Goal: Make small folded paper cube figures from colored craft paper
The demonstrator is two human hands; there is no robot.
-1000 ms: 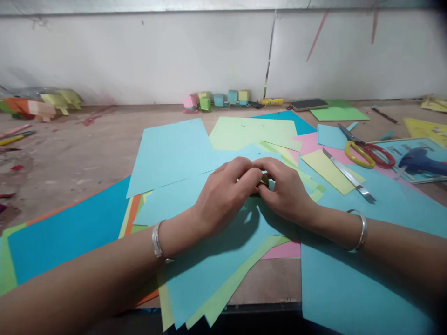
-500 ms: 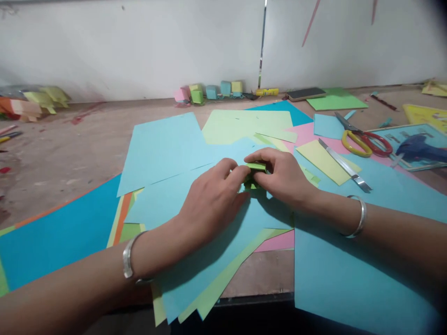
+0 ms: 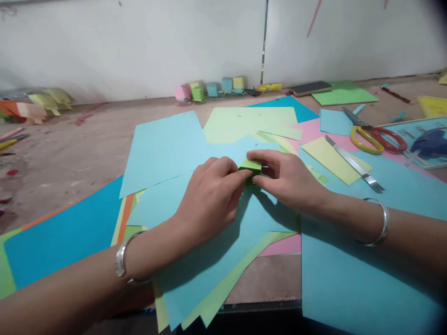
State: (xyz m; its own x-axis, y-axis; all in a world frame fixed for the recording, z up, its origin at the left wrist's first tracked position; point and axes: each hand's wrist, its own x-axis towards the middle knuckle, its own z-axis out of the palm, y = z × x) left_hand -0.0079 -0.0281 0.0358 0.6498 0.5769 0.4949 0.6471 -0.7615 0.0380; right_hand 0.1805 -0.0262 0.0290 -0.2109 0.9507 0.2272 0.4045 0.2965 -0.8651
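Between my two hands is a small folded green paper box (image 3: 250,164), held just above the light blue sheets (image 3: 223,204). My left hand (image 3: 213,193) pinches its left and front side, with the thumb and index finger on the paper. From the right, my right hand (image 3: 289,177) grips it, fingertips on the top edge and thumb at the lower front. Part of the box is hidden behind the fingers. A silver bangle circles each wrist.
Scissors (image 3: 377,139) and a silver cutter (image 3: 354,164) lie on paper at the right. Along the wall stand several small paper boxes (image 3: 198,94), a yellow glue stick (image 3: 270,87) and a phone (image 3: 310,88). A dark blue sheet (image 3: 66,237) spreads at the left.
The green paper box has turned so its top and dark front face show more clearly. Both hands have shifted their grip slightly. The view has moved a little to the left.
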